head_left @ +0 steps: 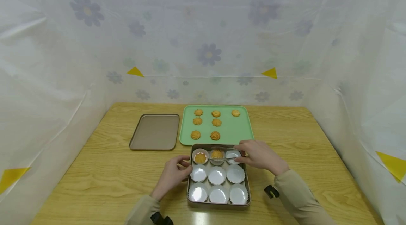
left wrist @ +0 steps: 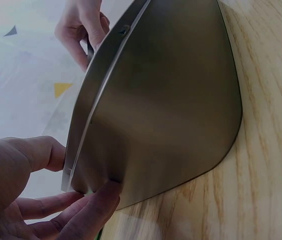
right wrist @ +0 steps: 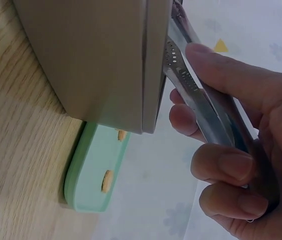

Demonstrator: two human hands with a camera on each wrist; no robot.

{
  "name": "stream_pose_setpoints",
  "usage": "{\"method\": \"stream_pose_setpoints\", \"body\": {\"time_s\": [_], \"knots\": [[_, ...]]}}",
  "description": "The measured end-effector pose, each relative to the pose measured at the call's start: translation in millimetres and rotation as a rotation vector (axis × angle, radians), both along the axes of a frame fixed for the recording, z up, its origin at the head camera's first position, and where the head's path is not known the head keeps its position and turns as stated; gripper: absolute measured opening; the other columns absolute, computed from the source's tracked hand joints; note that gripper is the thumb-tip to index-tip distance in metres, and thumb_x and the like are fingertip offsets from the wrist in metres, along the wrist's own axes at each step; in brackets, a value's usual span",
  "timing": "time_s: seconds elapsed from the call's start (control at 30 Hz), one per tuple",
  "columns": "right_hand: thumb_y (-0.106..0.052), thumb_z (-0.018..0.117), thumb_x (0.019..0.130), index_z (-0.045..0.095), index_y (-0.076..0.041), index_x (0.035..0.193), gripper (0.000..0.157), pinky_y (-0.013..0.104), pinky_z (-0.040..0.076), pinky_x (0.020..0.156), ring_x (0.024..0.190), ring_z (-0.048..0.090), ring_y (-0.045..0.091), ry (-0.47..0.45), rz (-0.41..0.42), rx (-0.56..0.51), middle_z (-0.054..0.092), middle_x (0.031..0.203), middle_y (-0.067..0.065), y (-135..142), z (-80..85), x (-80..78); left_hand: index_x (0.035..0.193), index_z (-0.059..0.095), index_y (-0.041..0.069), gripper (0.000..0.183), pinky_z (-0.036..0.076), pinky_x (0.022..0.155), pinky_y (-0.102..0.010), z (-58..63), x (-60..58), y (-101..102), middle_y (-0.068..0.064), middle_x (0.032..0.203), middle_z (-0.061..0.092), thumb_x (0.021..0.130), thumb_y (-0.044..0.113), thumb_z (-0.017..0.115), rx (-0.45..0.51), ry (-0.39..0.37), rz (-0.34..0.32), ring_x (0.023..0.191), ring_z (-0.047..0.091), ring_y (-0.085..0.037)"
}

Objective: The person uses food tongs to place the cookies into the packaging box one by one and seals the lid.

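Note:
A rectangular metal tin (head_left: pixel 219 205) holds several white paper cups (head_left: pixel 217 175) in rows. One cookie (head_left: pixel 200 158) sits in its far-left cup. My right hand (head_left: pixel 258 154) holds metal tongs (right wrist: pixel 201 107), thumb on one arm and fingers curled round the other. The tongs' ends reach over the far row, either side of another cookie (head_left: pixel 217 154) at the far-middle cup. My left hand (head_left: pixel 172 174) holds the tin's left side, one digit at the rim and other fingertips against the outer wall (left wrist: pixel 156 110).
Behind the tin lies a green tray (head_left: pixel 234 126) with several cookies (head_left: pixel 215 136) spaced out on it. A shallow brown tray (head_left: pixel 155 131) lies to its left. Everything stands on a wooden table (head_left: pixel 104 168), with white patterned sheeting (head_left: pixel 209 87) round its back and sides.

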State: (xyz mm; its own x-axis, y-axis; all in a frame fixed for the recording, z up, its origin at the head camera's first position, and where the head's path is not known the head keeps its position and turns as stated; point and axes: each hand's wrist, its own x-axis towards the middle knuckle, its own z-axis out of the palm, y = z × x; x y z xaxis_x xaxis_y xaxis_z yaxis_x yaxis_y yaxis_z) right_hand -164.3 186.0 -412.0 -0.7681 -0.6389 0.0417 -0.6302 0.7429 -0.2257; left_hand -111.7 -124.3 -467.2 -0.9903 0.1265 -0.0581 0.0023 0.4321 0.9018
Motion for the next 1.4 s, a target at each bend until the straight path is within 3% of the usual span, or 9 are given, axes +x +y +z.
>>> {"method": "stream_pose_setpoints", "body": {"time_s": [0.33, 0.6, 1.1, 1.27, 1.4], "knots": [[-0.033, 0.076, 0.087, 0.047, -0.023, 0.071, 0.034, 0.017, 0.028, 0.049, 0.059, 0.036, 0.003, -0.025, -0.015, 0.01, 0.046, 0.071, -0.01, -2, 0.4, -1.5, 0.122, 0.064, -0.008, 0.041, 0.062, 0.06, -0.024, 2.2, 1.6, 0, -0.017, 0.096, 0.07, 0.084, 0.007, 0.072, 0.025, -0.002, 0.012, 0.078, 0.071, -0.02], [-0.032, 0.077, 0.087, 0.05, -0.024, 0.072, 0.032, 0.018, 0.027, 0.048, 0.059, 0.036, 0.005, -0.04, -0.039, 0.015, 0.047, 0.072, -0.01, -4, 1.8, -1.6, 0.122, 0.064, -0.008, 0.041, 0.061, 0.061, -0.023, 0.2, 0.0, 0, -0.018, 0.096, 0.07, 0.085, 0.008, 0.07, 0.005, -0.001, 0.002, 0.078, 0.071, -0.02], [-0.033, 0.073, 0.091, 0.051, -0.025, 0.075, 0.028, 0.017, 0.029, 0.054, 0.062, 0.036, 0.001, -0.098, 0.012, -0.076, 0.047, 0.071, -0.013, 5, -3.5, -2.0, 0.122, 0.063, -0.009, 0.041, 0.063, 0.061, -0.024, -0.3, 0.8, 0, -0.019, 0.097, 0.07, 0.084, 0.007, 0.071, 0.039, -0.012, 0.0, 0.078, 0.071, -0.02], [-0.036, 0.071, 0.092, 0.066, -0.02, 0.089, 0.017, 0.017, 0.032, 0.056, 0.063, 0.037, 0.0, -0.196, 0.006, -0.194, 0.05, 0.073, -0.012, 12, -12.3, -4.3, 0.123, 0.063, -0.009, 0.042, 0.063, 0.061, -0.024, -0.9, -0.3, 0, -0.02, 0.098, 0.069, 0.085, 0.007, 0.07, 0.044, -0.014, -0.007, 0.079, 0.071, -0.02], [-0.037, 0.069, 0.094, 0.071, -0.006, 0.117, 0.038, 0.019, 0.038, 0.058, 0.067, 0.043, 0.002, -0.284, -0.032, -0.299, 0.06, 0.082, -0.009, 19, -18.3, -3.9, 0.123, 0.062, -0.01, 0.042, 0.063, 0.062, -0.024, -1.6, -1.1, 0, -0.021, 0.099, 0.069, 0.086, 0.007, 0.069, 0.048, -0.012, -0.013, 0.079, 0.071, -0.019]]}}
